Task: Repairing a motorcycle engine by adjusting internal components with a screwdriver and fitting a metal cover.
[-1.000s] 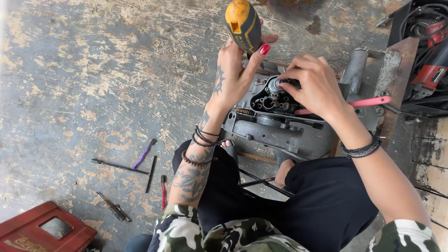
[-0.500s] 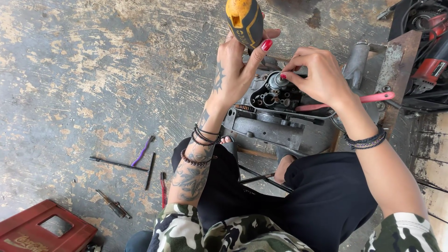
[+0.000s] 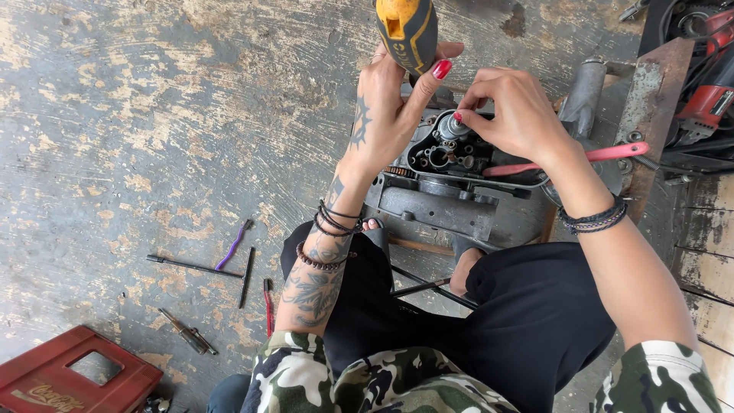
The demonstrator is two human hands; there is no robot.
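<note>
My left hand (image 3: 394,103) grips a yellow and black power tool (image 3: 407,29), held upright above a grey metal engine casing (image 3: 451,200) that lies on the floor in front of my knees. My right hand (image 3: 520,115) pinches a small grey metal part (image 3: 451,127) sitting in the open top of the casing. A pink-handled tool (image 3: 604,154) lies across the casing, just right of my right wrist. Both wrists wear dark bracelets.
Loose hand tools lie on the worn concrete at left: a long dark rod (image 3: 191,265), a purple-handled tool (image 3: 233,245), a red-handled screwdriver (image 3: 268,304). A red plastic crate (image 3: 69,378) sits bottom left. A rusty metal plate (image 3: 650,107) and red power tools (image 3: 707,95) are at right.
My right hand has shifted slightly left, its fingers now closed on the small grey part in the casing. The left hand has kept its hold on the power tool.
</note>
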